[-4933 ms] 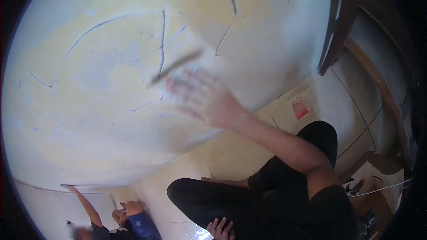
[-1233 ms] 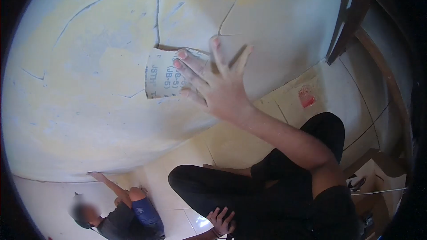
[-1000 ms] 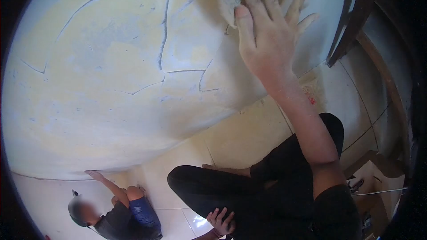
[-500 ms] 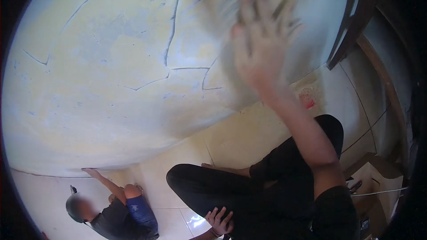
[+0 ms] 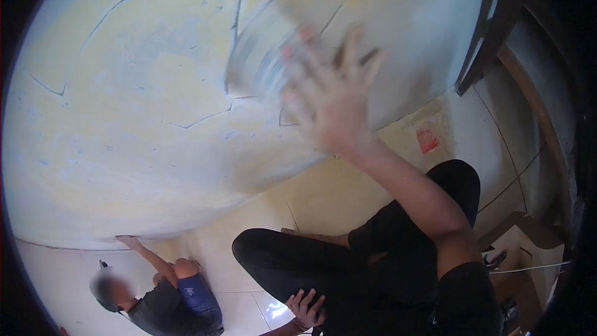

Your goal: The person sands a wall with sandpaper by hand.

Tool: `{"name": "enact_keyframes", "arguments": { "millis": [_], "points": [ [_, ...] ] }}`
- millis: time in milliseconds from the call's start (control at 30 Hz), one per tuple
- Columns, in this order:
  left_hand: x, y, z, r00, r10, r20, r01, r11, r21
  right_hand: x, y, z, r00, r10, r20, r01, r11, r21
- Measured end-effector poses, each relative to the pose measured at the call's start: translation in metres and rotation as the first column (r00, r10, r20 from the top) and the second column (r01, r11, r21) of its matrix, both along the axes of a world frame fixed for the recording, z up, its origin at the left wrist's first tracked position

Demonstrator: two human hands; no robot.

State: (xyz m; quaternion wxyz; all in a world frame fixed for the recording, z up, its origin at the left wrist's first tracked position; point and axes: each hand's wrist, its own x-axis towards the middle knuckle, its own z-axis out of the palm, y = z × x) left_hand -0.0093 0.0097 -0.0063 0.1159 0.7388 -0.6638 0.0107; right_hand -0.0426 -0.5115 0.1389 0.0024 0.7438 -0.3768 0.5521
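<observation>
My right hand (image 5: 333, 96) is raised against the pale yellow and white wall (image 5: 155, 118), its fingers spread and smeared by motion. Under and beyond the fingertips is a blurred sheet (image 5: 261, 53) with grey streaks, which looks like sandpaper; the hand presses it to the wall. Dark cracks or grooves run across the wall around it. My left hand (image 5: 306, 309) rests low in the view on my black-clothed leg (image 5: 286, 258), fingers apart and holding nothing.
Another person (image 5: 168, 298) crouches at lower left, one hand at the wall's foot. A red patch (image 5: 428, 140) lies on dusty floor tiles (image 5: 311, 196). At right stand an open cardboard box (image 5: 528, 242) with a white cable and a dark wooden frame (image 5: 482, 37).
My right hand has moved left and somewhat down along the wall with the sheet. My left hand stays on my leg.
</observation>
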Motion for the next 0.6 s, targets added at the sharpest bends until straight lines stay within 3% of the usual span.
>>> {"name": "enact_keyframes", "arguments": {
  "millis": [67, 167, 233, 300, 367, 467, 567, 600],
  "points": [
    [0.004, -0.001, 0.001, 1.0, -0.023, 0.015, 0.023, 0.999, 0.022, 0.006, 0.007, -0.011, 0.988, 0.092, -0.127, -0.097, 0.995, -0.033],
    [0.002, 0.002, 0.005, 1.0, -0.012, 0.022, 0.011, 0.999, 0.034, -0.019, -0.026, 0.008, 0.987, -0.151, -0.059, 0.141, 0.98, -0.14],
    [-0.002, 0.002, 0.002, 1.0, 0.015, 0.01, -0.015, 1.0, 0.001, -0.036, -0.053, 0.023, 0.977, -0.118, 0.179, 0.144, 0.98, -0.139],
    [0.0, 0.001, 0.001, 1.0, 0.017, -0.007, -0.017, 1.0, -0.014, -0.036, -0.052, 0.029, 0.967, -0.103, 0.234, 0.127, 0.988, -0.088],
    [0.001, -0.001, 0.001, 1.0, 0.011, -0.013, -0.011, 1.0, -0.013, -0.018, -0.017, 0.021, 0.987, -0.11, 0.12, 0.108, 0.994, 0.029],
    [0.007, -0.002, 0.004, 1.0, -0.016, 0.001, 0.016, 1.0, 0.019, 0.011, 0.017, -0.003, 0.984, 0.14, -0.111, -0.143, 0.989, -0.026],
    [0.008, 0.001, 0.003, 1.0, -0.016, 0.019, 0.016, 0.999, 0.034, -0.009, -0.015, 0.009, 0.99, -0.068, -0.12, 0.056, 0.993, -0.103],
    [0.006, 0.003, 0.001, 1.0, 0.002, 0.015, -0.002, 1.0, 0.023, -0.02, -0.024, 0.023, 0.993, -0.115, -0.008, 0.115, 0.993, -0.04]
  ]
}}
